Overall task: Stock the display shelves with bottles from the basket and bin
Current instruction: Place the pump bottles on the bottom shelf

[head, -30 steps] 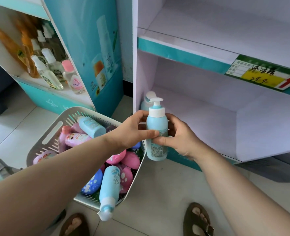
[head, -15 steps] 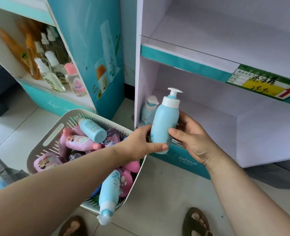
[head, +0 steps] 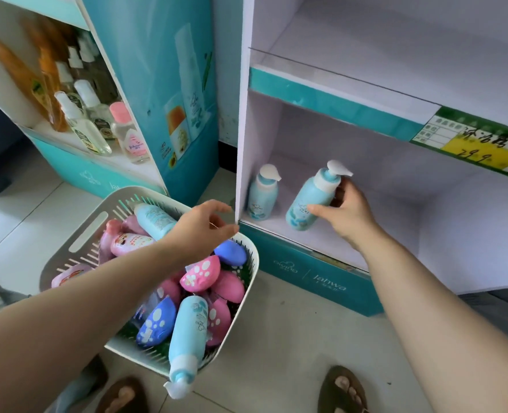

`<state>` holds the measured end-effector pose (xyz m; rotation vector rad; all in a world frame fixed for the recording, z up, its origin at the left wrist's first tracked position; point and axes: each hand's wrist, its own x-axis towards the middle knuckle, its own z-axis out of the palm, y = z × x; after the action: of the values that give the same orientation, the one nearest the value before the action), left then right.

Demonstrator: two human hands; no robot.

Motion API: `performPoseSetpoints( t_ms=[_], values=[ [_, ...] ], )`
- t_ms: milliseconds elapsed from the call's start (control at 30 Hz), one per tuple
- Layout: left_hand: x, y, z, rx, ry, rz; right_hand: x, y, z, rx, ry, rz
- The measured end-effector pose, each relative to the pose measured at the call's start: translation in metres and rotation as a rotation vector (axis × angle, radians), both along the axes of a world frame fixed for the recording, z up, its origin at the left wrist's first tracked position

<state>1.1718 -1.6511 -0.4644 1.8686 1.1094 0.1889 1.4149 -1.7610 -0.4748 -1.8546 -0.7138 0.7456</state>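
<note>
My right hand (head: 346,214) grips a light-blue pump bottle (head: 312,201) and holds it tilted inside the bottom shelf (head: 330,248) of the white and teal display. Its base is at or just above the shelf floor. A second, matching pump bottle (head: 263,193) stands upright in the shelf's left corner. My left hand (head: 202,231) hovers with relaxed fingers over the white slotted basket (head: 77,234), holding nothing. The basket holds several pink, blue and light-blue bottles, one light-blue bottle (head: 187,332) poking over its near rim.
A second display stand (head: 154,84) at the left carries several clear, amber and pink-capped bottles. A yellow and green price tag (head: 479,147) hangs on the upper shelf edge. The tiled floor (head: 294,347) lies below, and my sandalled feet are at the bottom edge.
My right hand has carried the pump bottle from in front of the shelf into the bottom compartment. My left hand has let go of it and drawn back over the basket.
</note>
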Motion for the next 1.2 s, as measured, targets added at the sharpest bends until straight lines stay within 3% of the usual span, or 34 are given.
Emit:
performPoseSetpoints(
  t_ms=[233, 600, 733, 900, 1000, 1100, 1200],
  values=[
    [-0.019, 0.019, -0.013, 0.037, 0.054, 0.026, 0.019, 0.070, -0.040, -0.076, -0.112, 0.123],
    [-0.036, 0.035, -0.028, 0.029, 0.048, 0.002, 0.018, 0.107, -0.055, -0.033, 0.001, 0.239],
    [-0.051, 0.039, -0.029, 0.041, 0.123, -0.047, 0.005, 0.075, -0.062, -0.083, -0.030, 0.105],
    [-0.096, 0.041, -0.039, 0.102, 0.283, -0.068, -0.068, 0.006, -0.057, 0.108, -0.189, -0.078],
    [-0.124, 0.041, -0.048, 0.186, 0.339, -0.152, -0.124, -0.012, -0.067, 0.155, -0.302, 0.149],
    [-0.150, 0.037, -0.056, 0.237, 0.379, -0.254, -0.171, -0.013, -0.081, 0.074, -0.444, 0.680],
    [-0.165, 0.033, -0.065, 0.261, 0.327, -0.285, -0.194, -0.012, -0.097, -0.149, -0.546, 1.143]
  ],
)
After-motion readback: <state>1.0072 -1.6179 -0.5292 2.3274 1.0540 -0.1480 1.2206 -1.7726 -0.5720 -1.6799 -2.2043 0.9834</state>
